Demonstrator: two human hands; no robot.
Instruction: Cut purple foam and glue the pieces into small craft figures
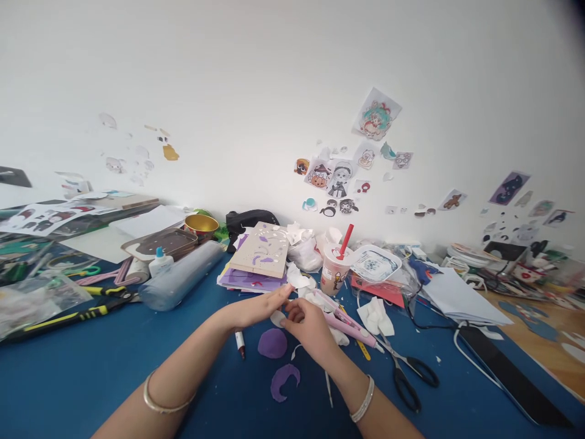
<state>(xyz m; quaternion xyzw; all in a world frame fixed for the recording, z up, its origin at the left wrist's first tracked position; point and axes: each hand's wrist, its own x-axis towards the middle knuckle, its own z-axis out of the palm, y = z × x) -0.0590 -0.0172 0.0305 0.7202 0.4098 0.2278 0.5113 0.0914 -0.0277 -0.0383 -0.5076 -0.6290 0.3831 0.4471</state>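
Observation:
Both hands meet near the middle of the blue table. My left hand (262, 306) is stretched out flat, palm down, its fingertips beside the right hand. Fingers curled, my right hand (307, 323) pinches a small pale round piece (277, 318) that lies partly under the left hand. Just below them rests a purple rounded piece (272, 343), and nearer the front edge lies a purple crescent (285, 383). A white marker with a dark tip (240, 345) is to their left.
Black-handled scissors (406, 372) and a pink tool (351, 329) lie at right. Behind stand a cup with a red straw (335, 268) and a cardboard piece (260, 249) on purple sheets. At left are a plastic roll (180, 277) and yellow-black pliers (68, 317).

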